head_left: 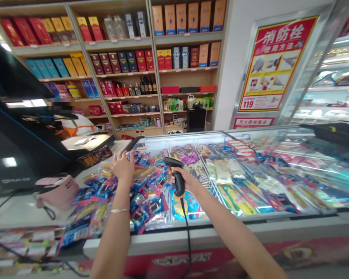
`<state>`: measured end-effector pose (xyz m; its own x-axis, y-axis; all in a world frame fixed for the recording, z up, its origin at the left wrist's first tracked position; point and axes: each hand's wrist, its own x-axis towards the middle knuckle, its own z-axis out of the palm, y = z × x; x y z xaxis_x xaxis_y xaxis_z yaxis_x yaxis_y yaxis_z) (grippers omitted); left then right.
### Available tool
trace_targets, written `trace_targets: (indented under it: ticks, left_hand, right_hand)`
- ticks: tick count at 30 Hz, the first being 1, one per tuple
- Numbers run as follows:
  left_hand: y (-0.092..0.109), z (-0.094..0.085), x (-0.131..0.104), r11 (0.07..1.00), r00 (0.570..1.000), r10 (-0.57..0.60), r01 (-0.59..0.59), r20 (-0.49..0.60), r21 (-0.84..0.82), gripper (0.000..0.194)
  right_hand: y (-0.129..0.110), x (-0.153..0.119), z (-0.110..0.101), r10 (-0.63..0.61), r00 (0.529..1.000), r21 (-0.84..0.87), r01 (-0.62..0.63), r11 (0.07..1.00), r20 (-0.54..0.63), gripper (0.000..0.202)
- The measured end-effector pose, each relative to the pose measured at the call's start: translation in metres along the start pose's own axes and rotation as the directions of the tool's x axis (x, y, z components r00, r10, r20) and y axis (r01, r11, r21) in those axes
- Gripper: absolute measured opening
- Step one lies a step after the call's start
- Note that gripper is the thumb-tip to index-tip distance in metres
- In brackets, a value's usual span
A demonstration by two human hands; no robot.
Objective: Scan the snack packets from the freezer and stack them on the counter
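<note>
My right hand (182,176) is wrapped round the grip of a black and yellow barcode scanner (179,185), held above the freezer with its head pointing left. A black cord (187,228) runs down from the grip. My left hand (123,166) reaches over a heap of blue and red ice cream packets (147,197), its fingers apart at the far side of the heap. Whether its fingertips touch a packet I cannot tell. More packets (78,228) spill over the counter's front edge, left of my left arm.
An open chest freezer (250,228) full of ice cream spreads to the right. On the counter (17,217) stand a pink bag (58,192) and a black checkout screen (14,155). A person (75,122) is behind the counter. Shelves (122,75) of boxed bottles line the wall.
</note>
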<state>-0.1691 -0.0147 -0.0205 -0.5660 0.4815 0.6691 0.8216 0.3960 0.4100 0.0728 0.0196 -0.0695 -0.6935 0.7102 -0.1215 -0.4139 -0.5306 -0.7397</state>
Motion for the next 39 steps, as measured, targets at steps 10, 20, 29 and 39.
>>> trace_targets:
  ticks: [10, 20, 29, 39]
  left_hand:
    - [0.082, -0.011, 0.005, 0.972, 0.973, 0.232, -0.231, 0.004, -0.048, 0.047]
    - [0.276, 0.055, -0.067, 0.861, 0.819, 0.502, -0.445, 0.278, -0.244, 0.047]
    - [0.391, 0.157, -0.134, 0.844, 0.704, 0.520, -0.333, 0.484, -0.421, 0.052]
    - [0.428, 0.226, -0.142, 0.901, 0.657, 0.414, -0.199, 0.630, -0.385, 0.070]
  right_hand:
    - [-0.110, -0.090, -0.047, -0.265, 0.944, -0.032, 0.264, 0.964, -0.199, 0.005]
    - [-0.193, -0.183, -0.151, -0.389, 0.789, -0.136, 0.370, 0.919, -0.476, 0.006]
    - [-0.201, -0.186, -0.231, -0.364, 0.694, -0.146, 0.354, 0.924, -0.621, 0.016]
    - [-0.190, -0.176, -0.236, -0.332, 0.609, -0.139, 0.342, 0.929, -0.721, 0.028]
